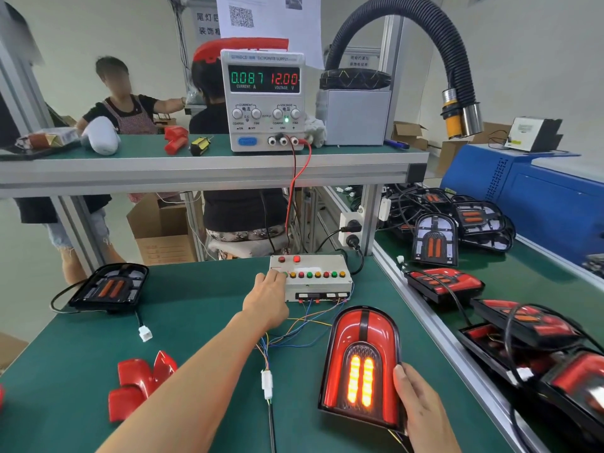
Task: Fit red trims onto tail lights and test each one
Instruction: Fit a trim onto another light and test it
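Right hand: right hand [421,407] grips the right edge of the arch-shaped red-trimmed tail light with black housing [359,364], thumb on its face, fingers hidden behind.
Held light: tilted up toward the camera at the near right of the green bench mat [202,322]; two orange bars glow in its centre; red trim already seated on it.
Loose trims: glossy red plastic trim pieces [140,384] lie on the mat at near left, overlapping one another.
Connector: white plug on a bundle of thin coloured wires [267,382] lies between forearm and held light; the wires run up to the box.
Left hand: left hand [266,300] reaches forward, fingertips on the left end of the row of coloured buttons; whether the fingers are curled cannot be told from here.
Test box: grey metal switch box with red, green and orange buttons [313,277], at mid-bench, just beyond the held light.
Untrimmed light: black tail light unit without trim [109,287] lies flat at far left of the mat, its white-plugged lead trailing toward the front.
Right bench: pile of tail lights with black cables [470,253], some trimmed red, some bare.
Upper shelf: grey bench power supply with lit digits [264,99] reads 0.087 and 12.00; red and black leads drop from it.
Overhead: black ribbed hose [434,37] arches above right.
Background: two people beyond the shelf.
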`<act>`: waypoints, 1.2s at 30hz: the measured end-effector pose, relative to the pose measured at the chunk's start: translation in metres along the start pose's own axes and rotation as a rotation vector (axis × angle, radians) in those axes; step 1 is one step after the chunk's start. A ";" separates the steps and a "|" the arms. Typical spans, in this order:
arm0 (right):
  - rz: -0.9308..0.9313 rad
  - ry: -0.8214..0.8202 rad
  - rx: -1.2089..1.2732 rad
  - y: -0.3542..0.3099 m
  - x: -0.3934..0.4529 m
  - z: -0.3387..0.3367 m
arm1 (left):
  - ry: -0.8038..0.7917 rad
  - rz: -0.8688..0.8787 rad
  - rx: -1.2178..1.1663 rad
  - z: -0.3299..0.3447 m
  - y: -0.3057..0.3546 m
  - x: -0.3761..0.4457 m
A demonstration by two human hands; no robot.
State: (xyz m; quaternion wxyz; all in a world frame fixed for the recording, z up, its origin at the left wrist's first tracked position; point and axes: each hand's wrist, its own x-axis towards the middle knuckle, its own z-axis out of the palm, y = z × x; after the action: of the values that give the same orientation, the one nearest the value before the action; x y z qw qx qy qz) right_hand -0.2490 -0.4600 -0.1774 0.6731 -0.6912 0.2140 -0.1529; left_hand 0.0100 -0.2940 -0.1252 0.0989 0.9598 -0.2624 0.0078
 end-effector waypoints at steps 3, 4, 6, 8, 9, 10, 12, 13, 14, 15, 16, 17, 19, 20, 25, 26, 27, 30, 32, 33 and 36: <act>0.004 0.007 0.009 0.001 0.001 -0.001 | -0.008 0.008 -0.003 0.000 -0.001 0.001; 0.004 0.007 0.008 0.002 0.002 -0.001 | -0.009 0.012 -0.001 0.000 -0.001 0.001; 0.006 0.001 0.005 0.003 0.002 -0.001 | -0.010 0.012 0.006 0.000 -0.001 0.002; 0.004 -0.006 0.006 0.005 0.003 -0.002 | -0.011 0.006 0.011 0.001 0.001 0.002; 0.001 -0.009 0.004 0.005 0.003 -0.002 | -0.010 0.003 0.013 0.001 0.002 0.002; 0.000 -0.013 0.003 0.006 0.003 -0.003 | -0.008 0.000 0.017 0.001 0.004 0.002; 0.002 -0.017 0.001 0.007 0.003 -0.003 | -0.007 -0.009 0.030 0.002 0.007 0.002; 0.004 -0.020 -0.002 0.007 0.003 -0.003 | -0.005 -0.016 0.038 0.002 0.008 0.003; 0.003 -0.022 -0.005 0.007 0.003 -0.003 | -0.002 -0.022 0.043 0.002 0.009 0.003; 0.000 -0.024 -0.008 0.008 0.004 -0.003 | 0.000 -0.027 0.046 0.003 0.010 0.004; -0.004 -0.025 -0.016 0.008 0.004 -0.003 | 0.000 -0.030 0.049 0.003 0.010 0.005; -0.009 -0.024 -0.023 0.009 0.004 -0.003 | 0.000 -0.032 0.049 0.003 0.010 0.005; -0.022 -0.019 -0.026 0.009 0.003 -0.003 | 0.002 -0.039 0.042 0.004 0.010 0.006; -0.027 -0.016 -0.030 0.010 0.003 -0.003 | 0.004 -0.043 0.037 0.004 0.010 0.006; -0.005 -0.033 0.022 0.007 0.002 -0.003 | -0.017 -0.074 0.017 0.001 0.011 0.010; -0.007 -0.032 0.028 0.007 0.001 -0.003 | -0.021 -0.079 0.017 0.000 0.012 0.011; -0.011 -0.030 0.029 0.006 0.001 -0.003 | -0.024 -0.083 0.015 0.000 0.012 0.011; -0.010 -0.031 0.042 0.006 0.000 -0.002 | -0.027 -0.086 0.012 0.001 0.012 0.011; -0.004 -0.045 0.037 0.006 -0.001 -0.002 | -0.023 -0.086 0.005 0.002 0.012 0.010; -0.004 -0.047 0.035 0.006 -0.001 -0.002 | -0.016 -0.089 -0.002 0.003 0.012 0.010; -0.010 -0.040 0.035 0.004 -0.002 -0.001 | 0.001 -0.092 -0.007 0.005 0.012 0.011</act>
State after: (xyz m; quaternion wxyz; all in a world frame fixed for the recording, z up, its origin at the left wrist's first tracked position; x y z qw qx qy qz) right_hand -0.2513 -0.4602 -0.1811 0.6885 -0.6832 0.1944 -0.1463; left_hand 0.0128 -0.3105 -0.1273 0.1026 0.9705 -0.2181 0.0026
